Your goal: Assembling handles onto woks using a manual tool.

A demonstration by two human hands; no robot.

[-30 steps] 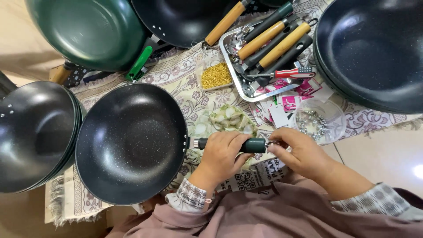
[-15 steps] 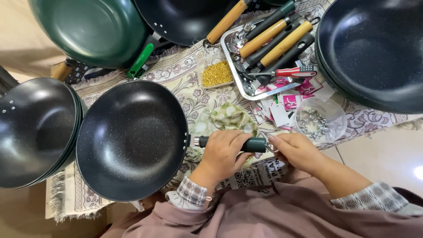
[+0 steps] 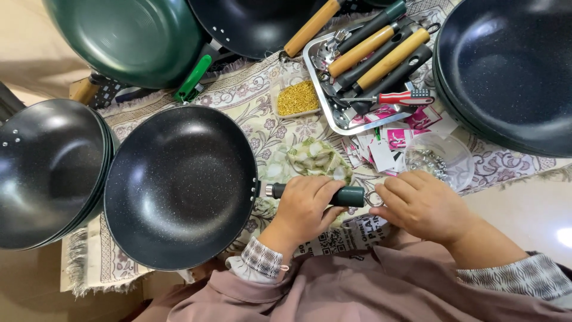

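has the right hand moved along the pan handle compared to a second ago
Yes, slightly. The right hand has slid outward to the ring at the end of the dark green handle; judged against the metal tray.

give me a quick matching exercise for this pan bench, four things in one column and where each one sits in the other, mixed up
Things:
1. dark green handle
2. red screwdriver
3. gold screws
4. green pan

Places:
A. top left, upside down
B. small clear tub left of the metal tray
C. lying across the handles in the tray
D. gripped by the left hand, the right hand at its ring end

Pairs: 1-D, 2-C, 3-B, 4-A
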